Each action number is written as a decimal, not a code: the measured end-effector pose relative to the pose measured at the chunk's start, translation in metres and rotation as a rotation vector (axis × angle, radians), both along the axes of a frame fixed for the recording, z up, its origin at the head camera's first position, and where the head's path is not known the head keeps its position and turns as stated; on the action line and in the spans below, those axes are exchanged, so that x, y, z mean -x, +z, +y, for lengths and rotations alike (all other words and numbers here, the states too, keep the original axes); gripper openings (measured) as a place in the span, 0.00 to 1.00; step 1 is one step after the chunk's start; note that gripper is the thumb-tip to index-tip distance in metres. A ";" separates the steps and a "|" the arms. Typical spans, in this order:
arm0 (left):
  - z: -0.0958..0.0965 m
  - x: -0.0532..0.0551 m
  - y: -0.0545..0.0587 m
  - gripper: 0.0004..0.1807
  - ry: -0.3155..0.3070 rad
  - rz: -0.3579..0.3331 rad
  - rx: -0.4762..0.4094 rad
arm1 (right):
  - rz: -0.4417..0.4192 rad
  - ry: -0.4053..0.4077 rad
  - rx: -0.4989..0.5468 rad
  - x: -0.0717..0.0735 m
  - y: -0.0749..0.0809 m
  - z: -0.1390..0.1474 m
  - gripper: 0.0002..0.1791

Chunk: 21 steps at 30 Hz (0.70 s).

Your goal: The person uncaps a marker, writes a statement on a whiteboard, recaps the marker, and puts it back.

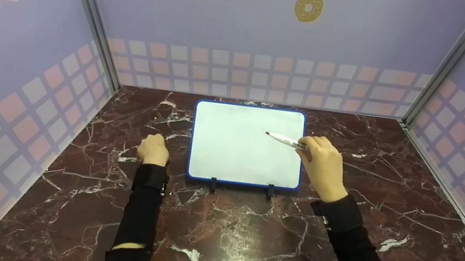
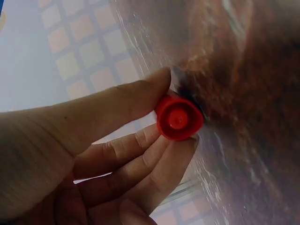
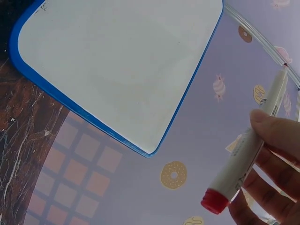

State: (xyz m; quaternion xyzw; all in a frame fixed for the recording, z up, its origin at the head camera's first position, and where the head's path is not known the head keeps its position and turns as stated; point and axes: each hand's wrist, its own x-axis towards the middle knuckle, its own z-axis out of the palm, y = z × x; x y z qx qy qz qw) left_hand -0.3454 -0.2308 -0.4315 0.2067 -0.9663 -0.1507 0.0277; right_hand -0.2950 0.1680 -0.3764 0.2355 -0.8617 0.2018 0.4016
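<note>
A white marker with a bare dark tip and a red end point(image 3: 215, 200) is pinched between the thumb and fingers of my right hand point(image 1: 325, 166). In the head view the marker point(image 1: 284, 140) points left, in front of the right half of a blue-framed whiteboard point(image 1: 230, 148). Left of the board, my left hand point(image 1: 154, 149) is near the table. The left wrist view shows its thumb and fingertips pinching a red marker cap point(image 2: 179, 118), with the hollow end facing the camera. From the head camera that cap is hidden by the hand.
Two black feet point(image 1: 213, 185) hold up the whiteboard's lower edge on a dark red marbled table point(image 1: 236, 246). Behind it stands a lilac wall point(image 1: 245, 25) with printed checks and sweets. Side walls meet it at metal corner posts point(image 1: 95, 20).
</note>
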 end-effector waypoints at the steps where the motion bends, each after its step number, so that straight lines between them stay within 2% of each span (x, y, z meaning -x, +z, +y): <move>1: 0.000 0.000 0.000 0.22 -0.001 -0.001 -0.002 | -0.003 -0.001 0.002 0.000 0.000 0.000 0.10; 6: -0.002 0.000 0.000 0.33 -0.003 -0.004 -0.025 | -0.012 0.000 0.002 -0.001 0.001 -0.001 0.10; 16: -0.001 -0.004 0.000 0.38 -0.021 0.010 -0.020 | -0.030 0.006 -0.025 -0.001 -0.001 -0.002 0.10; 19: 0.000 -0.007 0.006 0.38 -0.027 0.008 -0.014 | -0.026 0.007 -0.028 -0.002 -0.002 -0.003 0.10; 21: 0.002 -0.009 0.014 0.36 -0.037 0.044 0.002 | -0.022 0.007 -0.024 -0.001 -0.002 -0.003 0.09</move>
